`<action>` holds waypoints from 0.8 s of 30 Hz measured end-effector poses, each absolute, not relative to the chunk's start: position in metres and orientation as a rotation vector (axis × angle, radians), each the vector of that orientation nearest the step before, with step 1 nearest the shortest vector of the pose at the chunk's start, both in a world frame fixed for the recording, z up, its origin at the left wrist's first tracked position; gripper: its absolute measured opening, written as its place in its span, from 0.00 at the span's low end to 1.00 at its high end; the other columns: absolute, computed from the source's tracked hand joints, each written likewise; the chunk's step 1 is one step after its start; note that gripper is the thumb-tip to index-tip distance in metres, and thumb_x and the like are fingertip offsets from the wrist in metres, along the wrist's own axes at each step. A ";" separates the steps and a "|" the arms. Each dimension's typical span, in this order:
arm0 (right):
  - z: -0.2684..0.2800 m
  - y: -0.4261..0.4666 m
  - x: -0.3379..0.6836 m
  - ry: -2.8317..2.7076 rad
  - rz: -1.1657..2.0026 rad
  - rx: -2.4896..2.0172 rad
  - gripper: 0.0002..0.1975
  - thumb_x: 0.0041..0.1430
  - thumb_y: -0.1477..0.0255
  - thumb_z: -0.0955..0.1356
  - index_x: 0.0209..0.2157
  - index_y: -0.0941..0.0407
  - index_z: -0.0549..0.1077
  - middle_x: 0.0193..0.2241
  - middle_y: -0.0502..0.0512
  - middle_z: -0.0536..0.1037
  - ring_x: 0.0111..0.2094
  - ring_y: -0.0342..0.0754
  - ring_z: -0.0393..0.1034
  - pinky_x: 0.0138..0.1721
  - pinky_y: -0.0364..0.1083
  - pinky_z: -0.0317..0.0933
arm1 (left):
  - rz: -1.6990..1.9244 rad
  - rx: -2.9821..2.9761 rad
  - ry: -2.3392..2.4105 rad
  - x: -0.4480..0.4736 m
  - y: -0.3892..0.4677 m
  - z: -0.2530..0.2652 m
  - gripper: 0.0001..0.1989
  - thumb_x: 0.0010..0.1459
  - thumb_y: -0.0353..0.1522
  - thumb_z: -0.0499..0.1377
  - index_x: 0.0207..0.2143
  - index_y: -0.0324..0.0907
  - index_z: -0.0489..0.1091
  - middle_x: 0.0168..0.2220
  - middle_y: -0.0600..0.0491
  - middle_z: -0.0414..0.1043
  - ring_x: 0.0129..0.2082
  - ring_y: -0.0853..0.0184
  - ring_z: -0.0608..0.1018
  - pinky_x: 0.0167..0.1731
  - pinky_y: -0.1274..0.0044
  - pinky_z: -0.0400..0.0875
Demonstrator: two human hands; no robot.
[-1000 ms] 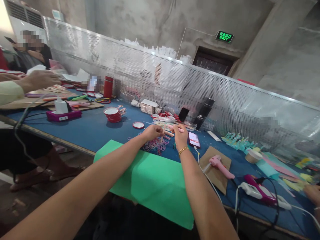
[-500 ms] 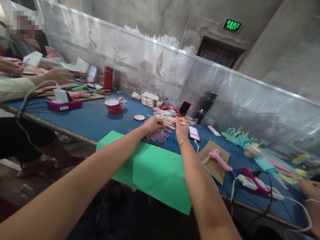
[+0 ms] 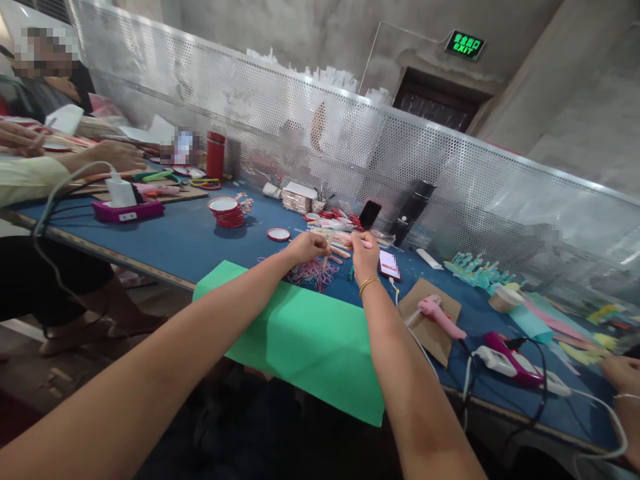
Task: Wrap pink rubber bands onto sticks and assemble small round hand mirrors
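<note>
Both hands work above the blue table (image 3: 185, 233). My left hand (image 3: 307, 248) is closed, its fingertips pinching a thin pale wooden-looking stick (image 3: 327, 252) that stands nearly upright. Close on the right, my right hand (image 3: 366, 252) is closed around a slim pink rod (image 3: 367, 245), whose kind is too small to tell. Under the left hand lies a tangle of pink, blue and purple cords (image 3: 317, 273). A green sheet (image 3: 300, 340) hangs over the table's front edge below my forearms. Behind my hands lie several pale sticks (image 3: 340, 252).
A pink glue gun (image 3: 440, 317) rests on cardboard (image 3: 413, 300) at the right, near a purple power strip (image 3: 515, 360) with cables. Red-rimmed discs are stacked (image 3: 227, 210) at the left. A phone (image 3: 389, 265) lies right of my hands. Co-workers' hands (image 3: 117, 157) show at both sides.
My right hand has turned slightly over the pink rod. The left hand keeps its pinch on the stick in nearly the same place. At far left, a co-worker's hand has shifted.
</note>
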State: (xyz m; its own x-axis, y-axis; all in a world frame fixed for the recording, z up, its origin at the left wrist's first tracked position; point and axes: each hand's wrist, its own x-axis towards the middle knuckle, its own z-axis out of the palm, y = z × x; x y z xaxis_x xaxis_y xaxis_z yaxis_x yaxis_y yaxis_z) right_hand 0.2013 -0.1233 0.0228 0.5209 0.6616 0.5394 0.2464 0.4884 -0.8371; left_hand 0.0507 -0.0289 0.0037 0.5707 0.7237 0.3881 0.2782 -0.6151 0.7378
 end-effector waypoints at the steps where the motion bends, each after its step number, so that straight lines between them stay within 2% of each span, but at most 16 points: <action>1: 0.023 -0.123 0.201 -1.051 0.321 -1.061 0.12 0.52 0.61 0.67 0.23 0.54 0.68 0.19 0.47 0.74 0.23 0.44 0.68 0.30 0.43 0.64 | 0.923 2.169 0.791 0.051 -0.029 0.003 0.12 0.44 0.39 0.64 0.22 0.37 0.73 0.18 0.59 0.64 0.21 0.74 0.62 0.22 0.80 0.52; 8: 0.021 -0.121 0.203 -1.038 0.306 -1.061 0.12 0.52 0.61 0.67 0.23 0.54 0.67 0.19 0.47 0.74 0.24 0.44 0.68 0.30 0.44 0.65 | 0.922 2.227 0.772 0.050 -0.028 0.003 0.13 0.45 0.39 0.63 0.21 0.37 0.72 0.18 0.59 0.62 0.21 0.74 0.60 0.22 0.79 0.50; 14: 0.022 -0.122 0.201 -1.087 0.320 -1.036 0.13 0.53 0.60 0.68 0.23 0.54 0.68 0.20 0.47 0.75 0.24 0.44 0.69 0.30 0.43 0.64 | 0.919 2.216 0.790 0.050 -0.033 0.008 0.11 0.45 0.37 0.63 0.23 0.37 0.74 0.19 0.58 0.66 0.21 0.74 0.63 0.22 0.80 0.53; 20: 0.021 -0.121 0.203 -1.031 0.304 -1.055 0.12 0.52 0.61 0.68 0.23 0.54 0.68 0.20 0.47 0.75 0.23 0.44 0.68 0.29 0.43 0.64 | 0.924 2.206 0.794 0.049 -0.034 0.009 0.13 0.44 0.38 0.64 0.19 0.37 0.71 0.16 0.60 0.60 0.20 0.75 0.60 0.22 0.79 0.50; 24: 0.022 -0.121 0.200 -1.072 0.335 -1.037 0.12 0.52 0.60 0.68 0.23 0.54 0.68 0.20 0.47 0.75 0.23 0.44 0.69 0.30 0.43 0.65 | 0.925 2.183 0.780 0.049 -0.036 0.009 0.13 0.44 0.39 0.64 0.21 0.37 0.72 0.17 0.59 0.63 0.20 0.75 0.61 0.22 0.80 0.52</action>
State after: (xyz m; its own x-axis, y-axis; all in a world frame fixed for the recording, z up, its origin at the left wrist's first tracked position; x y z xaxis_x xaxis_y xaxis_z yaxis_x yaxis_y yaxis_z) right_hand 0.2003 -0.1214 0.0218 0.4833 0.6742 0.5584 0.2365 0.5136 -0.8248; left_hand 0.0487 -0.0356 0.0086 0.5773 0.7148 0.3948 0.2686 -0.6228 0.7348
